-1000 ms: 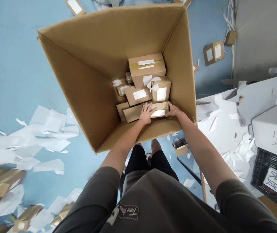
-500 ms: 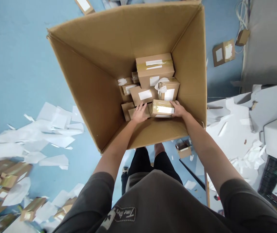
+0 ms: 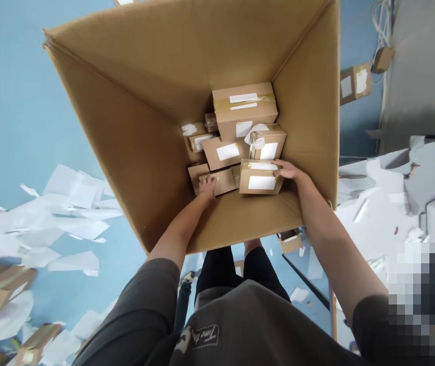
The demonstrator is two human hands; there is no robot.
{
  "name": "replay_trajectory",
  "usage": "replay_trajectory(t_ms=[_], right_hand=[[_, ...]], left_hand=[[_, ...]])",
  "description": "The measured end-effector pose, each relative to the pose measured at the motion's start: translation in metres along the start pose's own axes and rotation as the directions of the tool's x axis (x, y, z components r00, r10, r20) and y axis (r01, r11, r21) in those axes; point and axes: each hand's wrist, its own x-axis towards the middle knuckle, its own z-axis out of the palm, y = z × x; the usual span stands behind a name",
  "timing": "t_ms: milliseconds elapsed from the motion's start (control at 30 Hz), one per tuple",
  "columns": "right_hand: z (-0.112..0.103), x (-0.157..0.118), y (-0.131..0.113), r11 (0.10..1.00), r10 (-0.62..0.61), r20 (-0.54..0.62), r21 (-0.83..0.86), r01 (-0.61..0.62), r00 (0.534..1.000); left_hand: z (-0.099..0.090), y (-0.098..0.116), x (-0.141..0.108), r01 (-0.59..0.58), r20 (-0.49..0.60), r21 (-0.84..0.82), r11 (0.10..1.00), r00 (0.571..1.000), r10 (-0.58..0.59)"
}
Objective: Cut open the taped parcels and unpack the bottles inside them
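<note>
Past the white sheets point(image 3: 72, 213) at the left of the frame, reaches down into a large carton point(image 3: 106, 117). Just left of the frame's middle, lays the left hand point(image 3: 207, 187) on the left end of a flat box point(image 3: 225, 181), fingers bent over the cardboard, perhaps to steady or feel its position. Cannot tell whether gripping or merely pressing, with the thumb and underside hidden. Has the flat box directly under those fingers, running off to the right, towards the labelled box point(image 3: 261, 183).

Right of centre, grasps that labelled box by its upper right corner with the right hand point(image 3: 288, 171), fingers over the edge and clear of most of the large label, probably for control over how it turns or settles. Holds it below and left of the palm, near the carton's lower wall, just beneath a taped box point(image 3: 275, 138) with loose paper on it. Reaches in from the right, likely because of the flat box and other parcels crowding the left side.
</note>
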Motion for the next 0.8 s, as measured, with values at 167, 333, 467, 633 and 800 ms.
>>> replay_trajectory(t_ms=[167, 333, 467, 633, 800], right_hand=[[0.016, 0.004, 0.006, 0.993, 0.053, -0.15, -0.098, -0.068, 0.987], [0.021, 0.008, 0.003, 0.973, 0.065, -0.166, -0.209, -0.1, 0.984], [0.025, 0.01, 0.004, 0.978, 0.052, -0.116, -0.196, -0.075, 0.992], [0.028, 0.01, 0.002, 0.983, 0.057, -0.124, -0.165, -0.078, 0.991], [0.03, 0.012, 0.001, 0.982, 0.065, -0.124, -0.17, -0.086, 0.99]], left_hand=[[0.019, 0.0, 0.021, 0.046, -0.048, 0.042, 0.998, 0.998, -0.044], [0.017, -0.021, 0.028, 0.042, -0.128, 0.015, 0.999, 0.991, -0.04], [0.003, -0.039, 0.028, 0.044, -0.081, -0.056, 0.997, 0.996, -0.048], [-0.018, -0.072, 0.025, 0.02, 0.011, -0.031, 0.999, 1.0, -0.019], [-0.038, -0.11, 0.024, -0.032, 0.018, -0.018, 0.999, 0.999, 0.033]])
